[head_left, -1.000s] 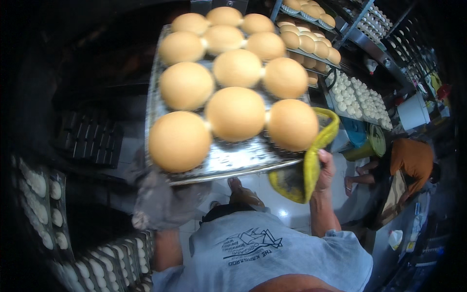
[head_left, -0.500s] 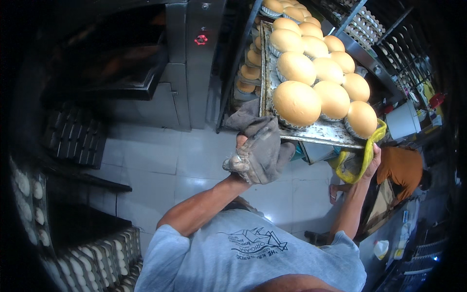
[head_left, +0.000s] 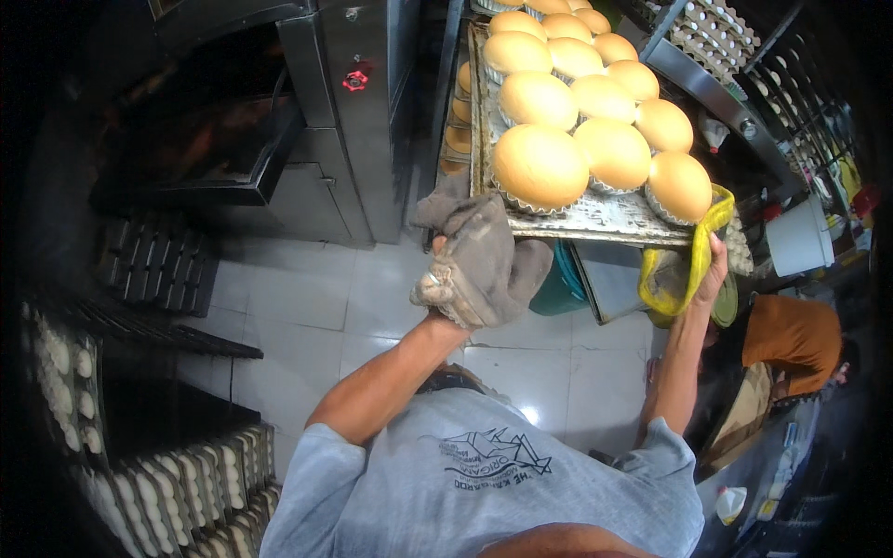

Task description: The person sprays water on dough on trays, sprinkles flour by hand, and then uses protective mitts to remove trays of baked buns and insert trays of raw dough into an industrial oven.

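A worn metal baking tray (head_left: pixel 558 226) carries several golden round cakes (head_left: pixel 542 166) in pleated foil-like cups. My left hand (head_left: pixel 433 282), mostly covered by a thick grey cloth (head_left: pixel 479 260), grips the tray's near left corner; its fingers are largely hidden. At the near right corner, my right hand (head_left: pixel 714 270) holds the tray through a yellow-edged cloth (head_left: pixel 690 279), its fingers closed around the edge. The tray's far end reaches into a metal rack (head_left: pixel 450 84), where more cakes show on lower levels.
An oven (head_left: pixel 209 139) with a dark opening stands at left, beside a red valve knob (head_left: pixel 355 80). Trays of pale dough pieces (head_left: pixel 177 493) fill the lower left. A person in an orange top (head_left: pixel 791 339) bends at right, near a white bucket (head_left: pixel 800 234). Egg trays (head_left: pixel 712 37) are stacked at far right.
The tray has shifted slightly up and left in the picture, with both my hands still on it. The view has turned a little, showing more of the green bin beneath the tray.
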A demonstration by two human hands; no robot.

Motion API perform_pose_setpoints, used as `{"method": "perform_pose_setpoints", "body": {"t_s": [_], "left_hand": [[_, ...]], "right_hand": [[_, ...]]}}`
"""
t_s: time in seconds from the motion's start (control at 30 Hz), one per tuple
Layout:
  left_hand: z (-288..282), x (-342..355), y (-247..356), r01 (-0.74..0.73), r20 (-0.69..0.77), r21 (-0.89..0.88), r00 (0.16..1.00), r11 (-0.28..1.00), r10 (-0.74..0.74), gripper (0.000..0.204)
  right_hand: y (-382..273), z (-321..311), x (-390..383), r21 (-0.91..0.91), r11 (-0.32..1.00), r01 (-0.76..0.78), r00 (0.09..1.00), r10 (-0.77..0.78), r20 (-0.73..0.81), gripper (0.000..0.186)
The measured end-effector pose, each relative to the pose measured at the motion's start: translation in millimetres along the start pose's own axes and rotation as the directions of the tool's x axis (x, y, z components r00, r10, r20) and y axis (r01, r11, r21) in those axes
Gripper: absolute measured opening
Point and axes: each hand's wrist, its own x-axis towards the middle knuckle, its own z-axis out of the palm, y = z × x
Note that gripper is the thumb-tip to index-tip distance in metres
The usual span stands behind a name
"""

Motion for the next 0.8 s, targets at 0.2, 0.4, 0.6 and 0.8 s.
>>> {"method": "perform_pose_setpoints", "body": {"t_s": [0.2,0.4,0.6,0.8], "left_hand": [[-41,27,-46,0.239,0.18,-0.606,0.97,0.758,-0.163,0.053],[-61,24,-17,0.418,0.668,-0.67,0.701,-0.613,-0.252,0.056],[-56,31,-55,0.086,0.632,-0.209,0.772,-0.974,-0.068,0.071],[-17,29,-68,-0.323,0.544,0.484,0.839,-0.813,-0.009,0.063]], "right_hand": [[4,-15,2,-0.026,0.999,0.03,0.998,-0.031,-0.048,0.046],[3,-7,-20,-0.001,0.997,0.077,0.993,-0.077,-0.089,0.039],[10,-8,-3,0.062,0.996,0.068,0.997,-0.066,-0.035,0.039],[4,33,12,0.05,0.999,-0.006,0.996,0.01,-0.089,0.041]]}}
